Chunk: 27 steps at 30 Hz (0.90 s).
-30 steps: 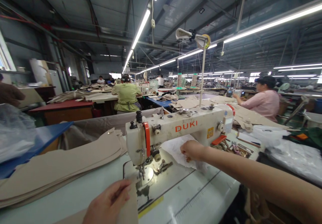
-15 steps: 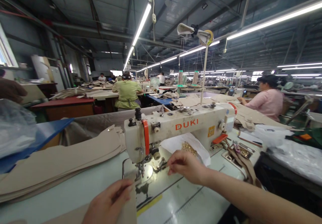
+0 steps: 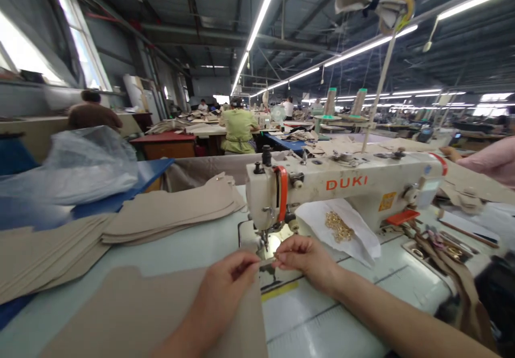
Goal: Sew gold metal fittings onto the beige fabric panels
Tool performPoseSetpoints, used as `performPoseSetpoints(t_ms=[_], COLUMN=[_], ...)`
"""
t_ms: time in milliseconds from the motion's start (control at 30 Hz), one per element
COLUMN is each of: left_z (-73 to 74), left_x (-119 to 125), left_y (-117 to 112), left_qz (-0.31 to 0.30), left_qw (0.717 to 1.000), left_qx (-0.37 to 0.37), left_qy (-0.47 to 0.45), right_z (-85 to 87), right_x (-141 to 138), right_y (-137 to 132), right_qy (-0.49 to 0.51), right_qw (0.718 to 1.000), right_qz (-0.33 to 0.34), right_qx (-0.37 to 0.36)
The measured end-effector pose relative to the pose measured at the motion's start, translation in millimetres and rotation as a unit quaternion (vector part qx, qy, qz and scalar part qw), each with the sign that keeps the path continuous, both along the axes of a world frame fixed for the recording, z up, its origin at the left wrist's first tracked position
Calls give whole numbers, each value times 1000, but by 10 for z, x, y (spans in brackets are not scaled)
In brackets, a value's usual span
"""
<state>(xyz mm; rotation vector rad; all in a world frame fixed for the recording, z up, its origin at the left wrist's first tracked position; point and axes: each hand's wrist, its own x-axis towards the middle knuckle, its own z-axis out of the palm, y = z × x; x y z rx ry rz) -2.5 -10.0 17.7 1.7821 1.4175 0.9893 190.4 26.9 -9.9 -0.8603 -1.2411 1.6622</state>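
Note:
A white DUKI sewing machine [image 3: 346, 189] stands on the pale table [image 3: 322, 315]. In front of its needle, my left hand [image 3: 225, 283] pinches the edge of a tan fabric piece [image 3: 132, 315] that lies flat on the table. My right hand [image 3: 306, 261] is closed in a pinch right beside it, fingertips meeting the left ones on a small part I cannot make out. Behind my right hand, a white paper sheet [image 3: 354, 234] carries a heap of small gold metal parts [image 3: 338, 226].
Stacks of tan cut pieces [image 3: 169, 210] lie at the left, with a clear plastic bag [image 3: 76, 167] behind. Straps and buckles [image 3: 446, 250] lie at the right. A thread stand [image 3: 378, 68] rises behind the machine. Other workers sit at tables further back; a pink sleeve [image 3: 493, 159] shows at the right edge.
My right hand came from the paper with the gold parts to the needle area and met my left hand. The view turned left and down.

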Motion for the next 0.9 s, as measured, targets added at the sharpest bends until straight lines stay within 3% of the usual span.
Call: performPoseSetpoints(t_ms=[333,700,900], left_z=[-25,-50,-55], left_x=[32,18,12], left_y=[-49,-40,-31], left_qz=[-2,-15,-14], left_qw=[999,999,999], left_qx=[33,36,40], left_qy=[-19,-9,7], right_z=[-27,-95,-112], right_x=[12,-35,-27], right_y=[-38,-111,-193], right_qy=[18,-23,-115], right_qw=[999,990,965], right_qz=[29,-32,-68], right_qx=[-20,139,224])
